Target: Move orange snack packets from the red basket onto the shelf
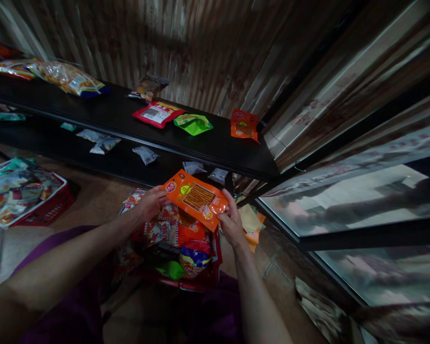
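Note:
An orange snack packet [197,198] with sticks printed on its front is held flat between my two hands. My left hand [152,203] grips its left edge, and the thumb of my right hand [231,220] presses on its right edge. Directly beneath is a red basket [217,260] heaped with snack packets, among them a blue, red and yellow bag [195,260] and a green packet [172,270]. Ahead, the black upper shelf [111,114] carries a red packet [157,114], a green packet [193,123] and another orange packet [244,125].
Small white packets [105,144] lie along the lower shelf [57,143]. At the left, a second red basket [53,205] full of packets stands on the tiled floor. Large snack bags [69,79] sit at the shelf's left end. A glass-sided black frame [329,200] rises on the right.

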Action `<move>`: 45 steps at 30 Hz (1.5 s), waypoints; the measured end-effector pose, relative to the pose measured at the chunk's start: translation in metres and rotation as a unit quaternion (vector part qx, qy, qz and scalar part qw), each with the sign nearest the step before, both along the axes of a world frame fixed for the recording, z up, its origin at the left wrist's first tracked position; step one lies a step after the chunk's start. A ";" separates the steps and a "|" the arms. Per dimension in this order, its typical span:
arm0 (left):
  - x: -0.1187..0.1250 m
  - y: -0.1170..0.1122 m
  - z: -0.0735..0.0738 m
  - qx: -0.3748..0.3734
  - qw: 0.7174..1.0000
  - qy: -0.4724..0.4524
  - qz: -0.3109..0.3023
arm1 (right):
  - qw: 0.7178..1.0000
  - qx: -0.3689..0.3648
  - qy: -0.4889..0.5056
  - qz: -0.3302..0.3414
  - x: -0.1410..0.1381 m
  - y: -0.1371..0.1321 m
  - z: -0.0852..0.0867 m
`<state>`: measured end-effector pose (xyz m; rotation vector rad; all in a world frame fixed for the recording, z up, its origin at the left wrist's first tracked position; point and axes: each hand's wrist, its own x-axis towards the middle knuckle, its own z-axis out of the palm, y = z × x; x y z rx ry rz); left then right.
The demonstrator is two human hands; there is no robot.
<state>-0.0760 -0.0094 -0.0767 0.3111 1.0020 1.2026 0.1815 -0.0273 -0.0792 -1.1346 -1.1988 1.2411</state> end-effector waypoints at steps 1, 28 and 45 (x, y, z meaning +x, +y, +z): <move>-0.003 -0.001 0.000 -0.002 1.000 -0.001 0.004 | 1.000 -0.001 0.002 0.001 -0.003 0.001 0.000; -0.021 -0.003 0.021 0.018 0.999 -0.007 0.042 | 0.999 -0.007 0.032 0.029 -0.029 0.005 -0.011; -0.007 0.011 0.030 0.026 0.998 0.001 0.055 | 0.984 -0.176 0.028 0.007 -0.011 0.004 -0.031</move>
